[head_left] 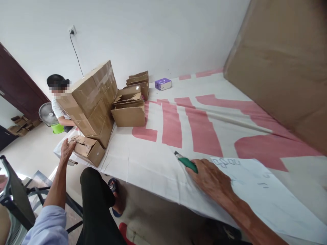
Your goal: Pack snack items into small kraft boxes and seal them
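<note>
A small cardboard box with a torn, taped top sits at the left front edge of the cloth-covered table. My left hand is at its left end, fingers apart and touching the top flap. Over the table's front edge, my right hand is closed around a green utility knife, whose dark tip points up and left. Beneath my right wrist lies a white paper sheet with handwritten marks.
Taped cardboard boxes stand stacked beyond the small box, beside a seated person. Opened cartons and a purple tissue box lie farther back. A large cardboard panel fills the upper right. A chair stands lower left.
</note>
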The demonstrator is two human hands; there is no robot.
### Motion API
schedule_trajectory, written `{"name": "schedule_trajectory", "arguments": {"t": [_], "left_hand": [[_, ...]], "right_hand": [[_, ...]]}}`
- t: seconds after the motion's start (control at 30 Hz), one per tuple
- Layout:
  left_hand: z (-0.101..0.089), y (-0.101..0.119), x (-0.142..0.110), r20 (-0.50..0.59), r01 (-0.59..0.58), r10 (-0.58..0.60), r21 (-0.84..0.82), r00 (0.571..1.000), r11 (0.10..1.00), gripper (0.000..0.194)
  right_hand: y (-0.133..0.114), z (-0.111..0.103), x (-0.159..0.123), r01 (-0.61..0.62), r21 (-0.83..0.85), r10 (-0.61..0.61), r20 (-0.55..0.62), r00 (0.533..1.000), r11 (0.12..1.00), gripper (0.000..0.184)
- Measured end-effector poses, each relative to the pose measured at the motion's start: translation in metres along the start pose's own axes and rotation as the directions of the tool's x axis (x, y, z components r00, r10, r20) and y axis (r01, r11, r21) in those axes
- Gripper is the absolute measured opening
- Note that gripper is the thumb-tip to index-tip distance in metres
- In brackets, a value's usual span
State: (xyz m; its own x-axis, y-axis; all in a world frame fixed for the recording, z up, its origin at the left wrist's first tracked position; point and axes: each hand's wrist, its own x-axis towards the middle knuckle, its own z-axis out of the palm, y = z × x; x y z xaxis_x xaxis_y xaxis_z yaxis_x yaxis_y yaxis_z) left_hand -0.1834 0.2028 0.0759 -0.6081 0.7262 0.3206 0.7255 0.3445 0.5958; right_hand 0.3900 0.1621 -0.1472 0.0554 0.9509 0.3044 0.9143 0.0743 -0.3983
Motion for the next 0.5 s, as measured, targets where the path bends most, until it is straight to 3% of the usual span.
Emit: {"name": "schedule_trajectory", "arguments": {"t": [0.17, 0.3, 0.5], "left_hand": [[0.004, -0.012, -0.011, 0.085, 0.009, -0.005, -0.040, 0.996, 0.999, 0.048], [0.017, -0.009, -0.048, 0.136, -0.022, 0.031, -0.066, 0.990, 0.998, 0.056], [0.039, 0.015, -0.114, 0.197, -0.170, 0.192, -0.122, 0.961, 0.978, 0.062]], "right_hand": [[0.002, 0.002, 0.002, 0.021, -0.008, -0.021, -0.016, 1.000, 1.000, 0.025], [0.003, 0.003, 0.002, 0.025, -0.005, -0.025, -0.028, 0.999, 1.000, 0.025], [0.007, 0.007, 0.004, 0.040, 0.026, -0.037, -0.095, 0.995, 0.999, 0.026]]}}
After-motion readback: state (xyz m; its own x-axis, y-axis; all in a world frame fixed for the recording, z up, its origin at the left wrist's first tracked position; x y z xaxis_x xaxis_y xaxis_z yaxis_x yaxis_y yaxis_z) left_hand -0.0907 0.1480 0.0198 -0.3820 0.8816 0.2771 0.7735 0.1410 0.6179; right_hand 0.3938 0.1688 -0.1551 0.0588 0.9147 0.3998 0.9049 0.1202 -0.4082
